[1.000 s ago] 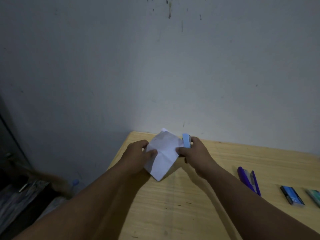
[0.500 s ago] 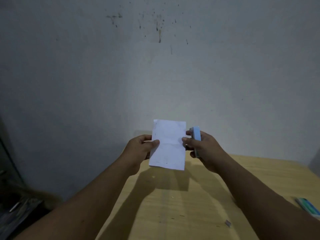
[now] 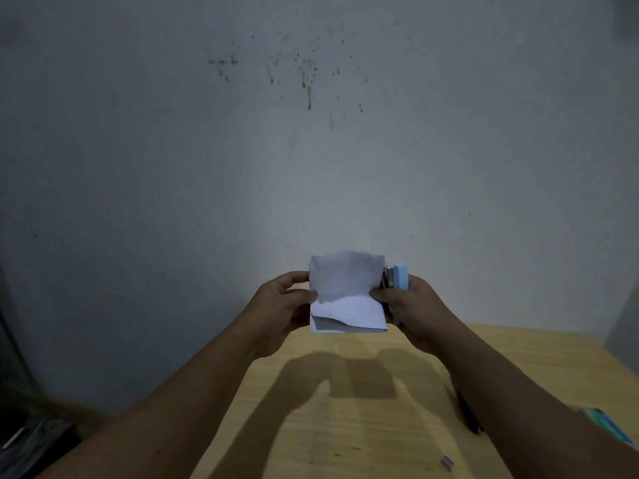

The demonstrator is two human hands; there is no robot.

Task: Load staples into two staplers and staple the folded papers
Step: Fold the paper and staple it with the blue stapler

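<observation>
Paper [image 3: 347,292] held up in the air above the far edge of the table [image 3: 345,426], top flap bent over toward the camera; left hand [image 3: 280,311] pinches its left edge between thumb and fingers, right hand [image 3: 411,311] pinches its right edge with the thumb while its fingers curl round the blue stapler [image 3: 397,280], which sits just beside that edge. Step judged to be folding before stapling: bring the flap down square to the lower edge, press the crease flat against the table. Then slide the folded layers fully into the stapler mouth so all are caught.
</observation>
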